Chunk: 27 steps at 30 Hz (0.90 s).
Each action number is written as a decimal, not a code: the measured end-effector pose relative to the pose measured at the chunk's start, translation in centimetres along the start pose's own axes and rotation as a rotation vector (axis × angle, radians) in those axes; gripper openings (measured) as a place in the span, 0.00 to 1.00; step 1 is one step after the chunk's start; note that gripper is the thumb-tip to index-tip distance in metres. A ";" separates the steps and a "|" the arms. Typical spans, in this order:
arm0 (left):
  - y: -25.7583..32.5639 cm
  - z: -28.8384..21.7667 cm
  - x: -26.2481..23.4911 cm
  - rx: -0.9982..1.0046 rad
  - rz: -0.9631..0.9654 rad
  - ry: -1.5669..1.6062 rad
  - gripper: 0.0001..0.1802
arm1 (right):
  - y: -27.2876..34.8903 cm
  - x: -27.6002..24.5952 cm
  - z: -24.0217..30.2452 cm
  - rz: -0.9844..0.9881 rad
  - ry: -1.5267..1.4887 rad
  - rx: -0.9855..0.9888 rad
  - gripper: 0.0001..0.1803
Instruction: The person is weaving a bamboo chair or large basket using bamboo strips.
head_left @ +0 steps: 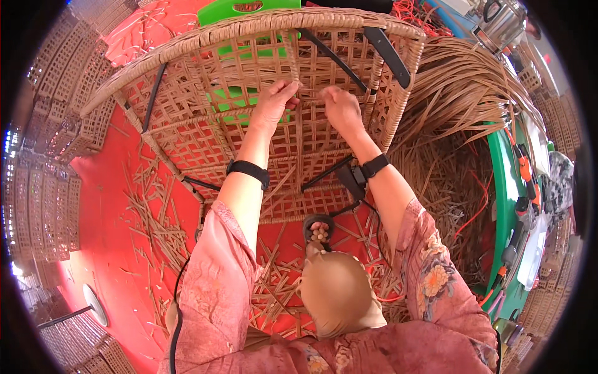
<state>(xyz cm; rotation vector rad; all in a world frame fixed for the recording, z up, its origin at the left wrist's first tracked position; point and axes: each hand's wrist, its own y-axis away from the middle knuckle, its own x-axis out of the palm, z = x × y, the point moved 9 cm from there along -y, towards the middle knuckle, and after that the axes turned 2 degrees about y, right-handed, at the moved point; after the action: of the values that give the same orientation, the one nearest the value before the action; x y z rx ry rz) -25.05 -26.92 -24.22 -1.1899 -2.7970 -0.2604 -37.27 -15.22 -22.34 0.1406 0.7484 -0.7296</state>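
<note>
A large wicker frame (249,25) stands tilted in front of me, openly woven from brown strips, with a thick wrapped rim. Dark flat bars (387,57) and thinner rods (333,59) are fixed to it. At the middle of the weave, my left hand (273,109) is closed, thumb and fingertips pinched on a wrapped rib (290,56) that runs up to the rim. A short way to its right, my right hand (342,113) is closed too, its fingers curled close to the weave. Motion slightly blurs those fingertips, and what they hold cannot be made out.
Behind the frame is a bright green plastic piece (218,11). A thick bundle of brown strips (464,81) lies at the right, beside a green surface (501,162) with orange-handled tools (526,171). Cut strips (162,218) litter the red floor. Woven goods (43,199) stand stacked left.
</note>
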 end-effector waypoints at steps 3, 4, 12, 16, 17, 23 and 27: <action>1.3 0.1 0.4 -0.001 0.019 0.046 0.15 | 0.0 1.2 -0.5 0.104 0.063 0.214 0.18; 1.7 0.1 0.4 -0.001 0.035 0.064 0.15 | 0.2 1.6 -0.7 0.139 0.067 0.282 0.18; 2.1 -2.3 1.1 -0.103 0.263 -0.441 0.15 | -0.4 2.2 1.5 0.140 0.216 0.232 0.18; 1.6 -4.8 1.0 0.204 0.238 -0.913 0.14 | -1.0 3.0 2.2 0.205 0.293 0.181 0.17; 1.9 -5.5 1.0 0.349 0.212 -1.055 0.14 | -1.1 3.2 2.6 0.217 0.295 0.145 0.17; 3.4 -5.9 2.0 0.194 0.162 -1.285 0.18 | 0.6 2.3 3.3 0.319 0.320 0.036 0.17; 4.4 -5.7 0.9 0.228 -0.070 -1.288 0.16 | 3.0 -1.0 6.3 -0.053 0.240 -0.195 0.18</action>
<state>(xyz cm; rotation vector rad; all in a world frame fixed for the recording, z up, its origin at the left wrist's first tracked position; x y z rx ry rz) -22.44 -24.35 -17.96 -1.5269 -3.6353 1.2270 -32.23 -14.68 -17.45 0.0311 1.0511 -0.6925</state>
